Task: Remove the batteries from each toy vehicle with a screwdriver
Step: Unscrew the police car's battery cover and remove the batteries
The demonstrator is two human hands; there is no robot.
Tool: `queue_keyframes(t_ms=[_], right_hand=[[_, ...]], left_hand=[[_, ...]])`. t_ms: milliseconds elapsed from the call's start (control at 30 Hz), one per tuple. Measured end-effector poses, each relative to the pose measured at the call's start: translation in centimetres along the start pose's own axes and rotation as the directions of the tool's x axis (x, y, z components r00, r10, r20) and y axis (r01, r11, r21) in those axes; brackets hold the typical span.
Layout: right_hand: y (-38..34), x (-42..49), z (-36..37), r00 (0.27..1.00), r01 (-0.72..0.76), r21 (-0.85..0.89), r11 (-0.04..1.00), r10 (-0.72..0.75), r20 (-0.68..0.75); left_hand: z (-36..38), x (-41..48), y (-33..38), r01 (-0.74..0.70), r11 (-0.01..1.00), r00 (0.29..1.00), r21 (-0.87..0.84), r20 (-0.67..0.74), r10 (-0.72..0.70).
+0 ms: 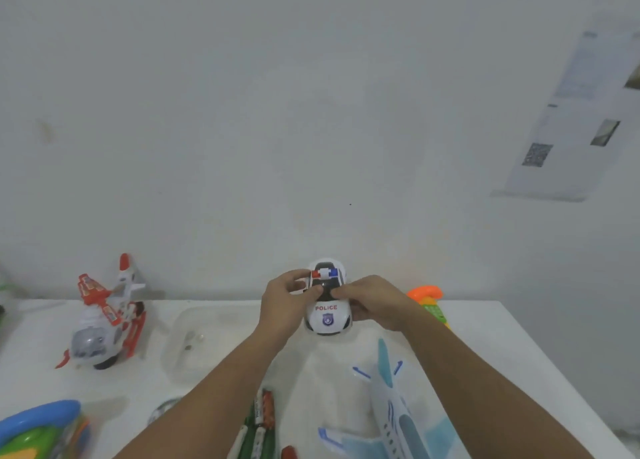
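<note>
Police car (327,311) between left fingers (302,283) and right fingers (341,294)

"POLICE" stands in red on the toy car's (327,306) hood; the wall paper's (568,119) print seems unreadable.

The police car (327,314) is glossy white plastic with a shiny dark windscreen. Left of it, the helicopter (100,334) is smooth plastic with a clear dome, beside a cloudy see-through plastic tray (173,354). The table (485,337) beneath the car looks matt white.
</note>
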State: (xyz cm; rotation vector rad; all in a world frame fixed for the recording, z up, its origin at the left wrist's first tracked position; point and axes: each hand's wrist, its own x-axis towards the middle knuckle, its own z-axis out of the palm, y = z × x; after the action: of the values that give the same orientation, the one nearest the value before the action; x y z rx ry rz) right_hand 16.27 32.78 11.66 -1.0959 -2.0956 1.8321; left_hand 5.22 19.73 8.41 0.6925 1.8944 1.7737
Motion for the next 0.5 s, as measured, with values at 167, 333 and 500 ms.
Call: queue_keyframes(t_ms=[167,333,500], right_hand=[[2.0,3.0,-1.5,0.989,-0.088,-0.136,0.987,0.103,0.102],[4.6,4.3,-1.8,0.968,-0.162,-0.106,0.981,0.179,0.176],[5.5,4.7,-2.2,0.964,-0.174,-0.076,0.982,0.185,0.189]], left_hand=[[2.2,0.9,-2.2,0.069,0.990,0.996,0.126,-0.071,-0.060],[3.9,0.5,-4.0,0.146,0.970,0.986,0.194,-0.105,-0.128],[4.9,-0.2,-4.6,0.196,0.966,0.970,0.166,-0.180,-0.166]])
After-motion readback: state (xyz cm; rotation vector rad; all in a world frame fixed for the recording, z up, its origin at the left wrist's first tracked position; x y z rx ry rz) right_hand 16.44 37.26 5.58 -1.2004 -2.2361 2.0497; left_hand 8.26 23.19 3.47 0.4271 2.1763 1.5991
